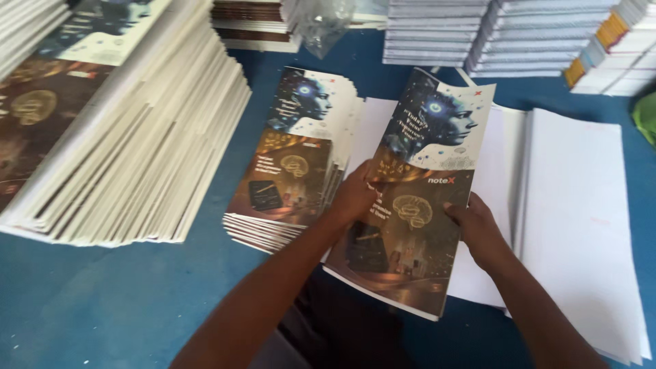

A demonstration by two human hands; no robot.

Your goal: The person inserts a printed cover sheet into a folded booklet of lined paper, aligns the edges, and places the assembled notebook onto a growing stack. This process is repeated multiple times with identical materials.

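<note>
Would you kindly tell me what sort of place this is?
Probably a print or bindery workshop: both hands hold a printed cover sheet over white paper stacks, beside a cover pile and tall stacks of bound books.

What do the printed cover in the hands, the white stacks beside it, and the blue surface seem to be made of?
Printed cover: seemingly glossy coated card, since it catches light near its lower edge and bends at the top corner. White stacks: plain matte paper sheets, with thin layered edges showing. Blue surface: matte, possibly cloth or painted board; the picture leaves this open. Left hand and right hand hold the cover.
</note>
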